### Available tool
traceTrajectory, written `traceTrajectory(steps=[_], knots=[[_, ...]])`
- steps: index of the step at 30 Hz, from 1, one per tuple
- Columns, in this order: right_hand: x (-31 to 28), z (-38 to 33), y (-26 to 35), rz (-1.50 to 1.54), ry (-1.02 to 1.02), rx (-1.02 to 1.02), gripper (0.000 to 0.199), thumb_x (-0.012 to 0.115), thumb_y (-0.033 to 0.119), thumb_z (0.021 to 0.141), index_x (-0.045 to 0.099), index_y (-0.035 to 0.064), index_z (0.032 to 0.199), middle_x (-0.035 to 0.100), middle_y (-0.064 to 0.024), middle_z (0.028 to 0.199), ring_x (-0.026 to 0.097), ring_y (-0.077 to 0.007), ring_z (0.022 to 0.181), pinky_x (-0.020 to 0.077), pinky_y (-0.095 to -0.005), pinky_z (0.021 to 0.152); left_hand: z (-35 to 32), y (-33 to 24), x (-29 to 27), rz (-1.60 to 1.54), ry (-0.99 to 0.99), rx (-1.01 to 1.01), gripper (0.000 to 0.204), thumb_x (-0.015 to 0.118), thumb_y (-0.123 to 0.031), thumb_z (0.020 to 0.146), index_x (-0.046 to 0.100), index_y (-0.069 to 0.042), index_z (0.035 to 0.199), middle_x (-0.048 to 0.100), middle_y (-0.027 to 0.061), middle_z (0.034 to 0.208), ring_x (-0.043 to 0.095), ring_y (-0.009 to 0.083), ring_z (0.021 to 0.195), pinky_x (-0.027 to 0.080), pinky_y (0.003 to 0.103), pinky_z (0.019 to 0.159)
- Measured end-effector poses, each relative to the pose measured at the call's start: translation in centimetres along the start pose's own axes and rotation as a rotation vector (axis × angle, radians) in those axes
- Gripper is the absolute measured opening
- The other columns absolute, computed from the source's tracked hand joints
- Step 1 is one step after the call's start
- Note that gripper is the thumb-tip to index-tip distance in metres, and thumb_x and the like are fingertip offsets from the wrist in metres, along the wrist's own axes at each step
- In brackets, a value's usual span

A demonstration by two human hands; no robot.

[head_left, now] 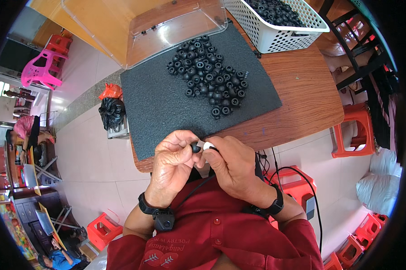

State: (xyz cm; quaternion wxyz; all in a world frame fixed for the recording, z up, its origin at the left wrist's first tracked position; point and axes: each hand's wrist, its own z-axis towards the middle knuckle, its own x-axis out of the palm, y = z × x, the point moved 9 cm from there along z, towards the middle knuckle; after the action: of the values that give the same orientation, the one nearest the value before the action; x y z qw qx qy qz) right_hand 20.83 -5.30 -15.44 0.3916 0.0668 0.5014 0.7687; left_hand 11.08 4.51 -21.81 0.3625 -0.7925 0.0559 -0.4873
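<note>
- Plainly, I am counting two hands in front of the shirt (212,245), just past the table's (297,85) near edge.
- The left hand (172,162) is pinching one black piece (195,147), thumb and fingertips closing right around it.
- The right hand (232,166) is gripping one white piece (208,146), thumb against forefinger, leaving only the piece's own width between them; something dark is showing just beside it.
- Both pieces are sitting side by side between the fingertips; whether they are touching, I am not managing to tell.
- One dark mat (153,99) is bearing one loose heap of round black parts (209,76), overlapping too much for me to count.
- One white basket (286,38) is holding more dark parts; the top of the picture is cutting it off.
- One clear bin (167,33) is standing at the mat's far edge, also cut off, with a few tiny dark bits showing.
- Two bags are lying left of the table, one orange (110,91), one black (111,112).
- The fingers are hiding most of both pieces.
</note>
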Motion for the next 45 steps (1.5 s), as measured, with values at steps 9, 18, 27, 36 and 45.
traceTrajectory(steps=[9, 18, 27, 36, 45], knots=[[-0.1, 0.0, 1.3, -0.229, -0.033, -0.141, 0.022, 0.068, 0.015, 0.088, 0.061, -0.0026, 0.097, 0.05, -0.0103, 0.069, 0.051, -0.0269, 0.059, 0.0395, -0.0388, 0.05, 0.0, 0.3, -0.7, 0.011, -0.045, -0.012, 0.028, 0.072, -0.006, 0.086, 0.061, 0.003, 0.11, 0.065, 0.0107, 0.096, 0.065, 0.0191, 0.074, 0.055, 0.035, 0.068], [-0.3, -0.4, 1.9, -0.393, -0.072, -0.249, 0.033, 0.067, 0.024, 0.089, 0.06, -0.0057, 0.103, 0.047, -0.0088, 0.068, 0.048, -0.0229, 0.056, 0.0386, -0.0355, 0.048, -0.1, 0.2, 0.1, 0.057, -0.063, 0.03, 0.023, 0.069, -0.005, 0.088, 0.062, 0.002, 0.108, 0.064, 0.011, 0.098, 0.063, 0.0193, 0.079, 0.054, 0.033, 0.069], [-0.6, -0.6, 2.5, -0.495, -0.09, -0.294, 0.039, 0.07, 0.029, 0.089, 0.062, -0.0072, 0.104, 0.051, -0.009, 0.069, 0.048, -0.0222, 0.054, 0.0366, -0.0343, 0.045, -0.3, 0.6, 0.8, 0.018, -0.062, 0.012, 0.018, 0.065, -0.006, 0.091, 0.061, 0.002, 0.107, 0.065, 0.0103, 0.093, 0.063, 0.019, 0.08, 0.052, 0.031, 0.069], [-1.3, -0.2, 1.3, -0.158, -0.092, -0.194, 0.026, 0.075, 0.014, 0.081, 0.063, -0.0029, 0.097, 0.054, -0.0107, 0.068, 0.053, -0.0271, 0.055, 0.0404, -0.0379, 0.048, 0.3, -1.7, 1.5, 0.027, -0.045, 0.022, 0.015, 0.064, -0.007, 0.092, 0.062, 0.0, 0.105, 0.066, 0.0099, 0.093, 0.061, 0.0169, 0.074, 0.051, 0.033, 0.066], [-2.6, -0.6, 0.5, -0.042, -0.086, -0.072, 0.02, 0.075, 0.013, 0.083, 0.065, -0.0001, 0.095, 0.054, -0.0098, 0.066, 0.053, -0.0263, 0.054, 0.041, -0.0369, 0.049, 6.9, -4.6, 6.7, 0.373, -0.006, -0.149, 0.02, 0.066, -0.012, 0.092, 0.063, 0.003, 0.106, 0.065, 0.0117, 0.084, 0.059, 0.0186, 0.064, 0.049, 0.035, 0.062]])
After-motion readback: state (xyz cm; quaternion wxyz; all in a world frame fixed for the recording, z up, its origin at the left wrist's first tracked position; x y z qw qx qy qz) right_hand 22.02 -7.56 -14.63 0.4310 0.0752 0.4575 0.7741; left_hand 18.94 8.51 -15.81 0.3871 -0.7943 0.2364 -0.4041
